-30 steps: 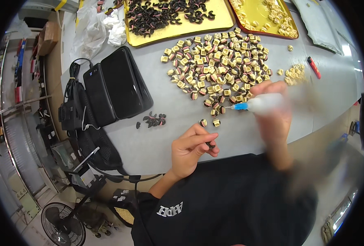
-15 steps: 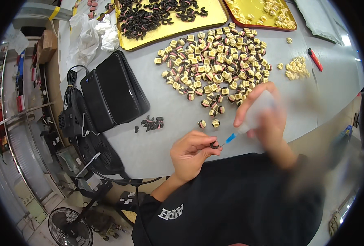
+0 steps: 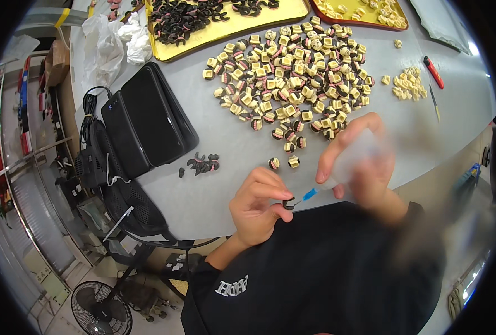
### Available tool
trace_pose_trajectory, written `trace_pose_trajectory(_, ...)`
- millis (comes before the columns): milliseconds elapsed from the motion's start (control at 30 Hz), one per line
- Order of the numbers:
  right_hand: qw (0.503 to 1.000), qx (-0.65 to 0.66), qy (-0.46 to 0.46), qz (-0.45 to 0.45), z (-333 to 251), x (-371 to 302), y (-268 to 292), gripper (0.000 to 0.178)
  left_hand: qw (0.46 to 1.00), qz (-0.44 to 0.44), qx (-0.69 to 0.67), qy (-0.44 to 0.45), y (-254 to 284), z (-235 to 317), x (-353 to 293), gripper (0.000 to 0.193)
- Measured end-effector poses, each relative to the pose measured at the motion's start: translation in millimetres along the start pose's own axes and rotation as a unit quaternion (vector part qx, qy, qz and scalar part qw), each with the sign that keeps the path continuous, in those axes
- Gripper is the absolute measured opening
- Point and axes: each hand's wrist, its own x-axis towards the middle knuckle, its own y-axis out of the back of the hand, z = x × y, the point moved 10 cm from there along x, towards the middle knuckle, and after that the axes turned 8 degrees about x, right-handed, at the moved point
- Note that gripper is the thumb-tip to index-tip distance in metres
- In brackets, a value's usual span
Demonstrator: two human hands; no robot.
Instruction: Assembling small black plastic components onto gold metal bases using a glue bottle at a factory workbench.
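Between the thumb and fingertips of my left hand [image 3: 255, 209] is a small black C-shaped piece [image 3: 287, 204]. My right hand [image 3: 373, 173] is wrapped round a translucent white squeeze bottle [image 3: 353, 156], partly blurred. Its blue nozzle [image 3: 309, 194] ends in a thin needle whose tip is at or very near the black piece; I cannot tell if they touch. Left of my left hand lies a small group of black curved pieces [image 3: 204, 164]. Beyond both hands spreads a large pile of cream, black and pink tooth-like pieces [image 3: 292, 78], with two at its near edge.
A yellow tray [image 3: 175, 51] of black pieces and a red-rimmed tray [image 3: 359, 21] of cream pieces stand at the back. Loose cream pieces [image 3: 408, 85], a red cutter [image 3: 434, 72] and a thin blade-like tool [image 3: 435, 103] lie right. A black device [image 3: 153, 120] stands left.
My left hand has shifted slightly left and turned the black piece so its open curve shows. The needle has followed it. The table appears a little higher in view, baring the thin tool.
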Motion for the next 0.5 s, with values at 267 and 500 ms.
trace_pose_trajectory(267, 1.000, -0.011, -0.012, -0.002, 2.0, -3.7, -2.2, 0.036, 0.999, -0.013, 0.036, -0.002, -2.6, 0.4, 3.6, 0.026)
trace_pose_trajectory(500, 1.000, -0.008, -0.026, 0.005, 3.5, -5.5, -2.3, 0.037, 0.998, -0.020, 0.052, -0.013, -2.5, 2.8, 5.1, 0.026)
